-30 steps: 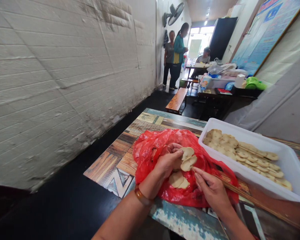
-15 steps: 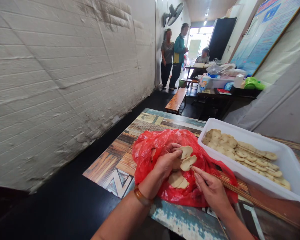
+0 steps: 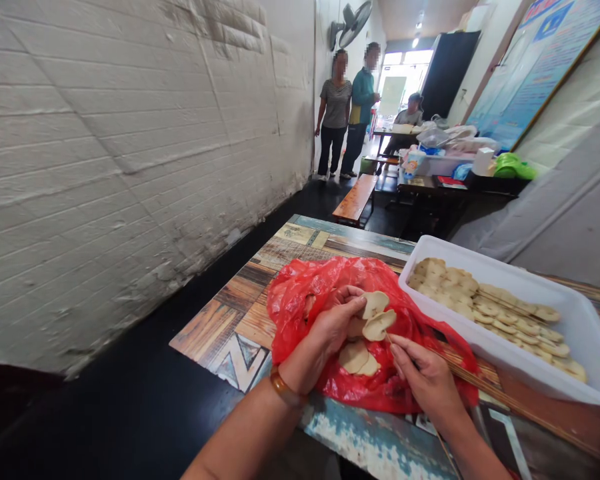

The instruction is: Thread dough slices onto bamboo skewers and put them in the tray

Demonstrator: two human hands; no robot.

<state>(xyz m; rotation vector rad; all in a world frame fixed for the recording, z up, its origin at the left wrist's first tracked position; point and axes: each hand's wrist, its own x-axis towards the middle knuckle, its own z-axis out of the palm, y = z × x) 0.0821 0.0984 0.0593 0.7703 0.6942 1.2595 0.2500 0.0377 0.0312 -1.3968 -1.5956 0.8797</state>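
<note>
Left hand point(image 3: 337, 321), lower centre: pinching pale, thin, rounded slices point(image 3: 379, 325) above a crumpled red plastic bag point(image 3: 300, 283). Right hand point(image 3: 425, 372), lower right: grasping a slender wooden skewer point(image 3: 389, 338). Step, apparently: threading; next move calls for steady alignment.

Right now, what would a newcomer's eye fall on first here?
Probably the crumpled red plastic bag spread on the patterned table. Over it, the left hand has pale slices in its grip, and the right hand holds a thin stick at one's edge. To the right, a white tub holds similar slices.
</note>
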